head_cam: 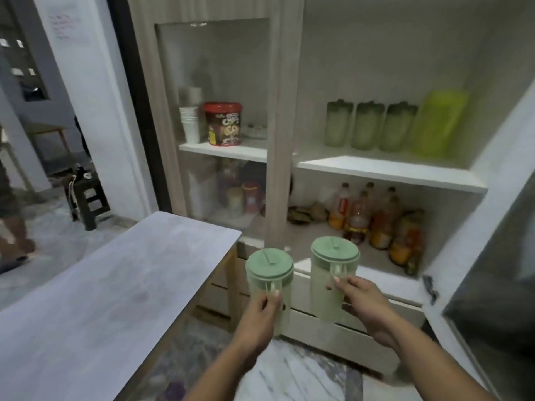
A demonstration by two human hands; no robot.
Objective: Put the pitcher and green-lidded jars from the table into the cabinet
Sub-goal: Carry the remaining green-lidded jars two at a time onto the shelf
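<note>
Both hands' fingers (273,295) gripped pale plastic green-lidded jars (333,280), low in frame, carrying; next, the upper-right white cabinet shelf (390,172).

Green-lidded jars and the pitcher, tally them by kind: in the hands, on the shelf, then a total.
Green-lidded jars held in the hands: 2 (left hand holds one, right hand another)
Green-lidded jars on the upper shelf: 3
Pitcher: 1
Total: 6

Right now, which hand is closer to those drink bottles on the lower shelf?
Right. The right hand holds a jar just below-left of the bottles; the left hand holds its jar farther left, by the table.
</note>
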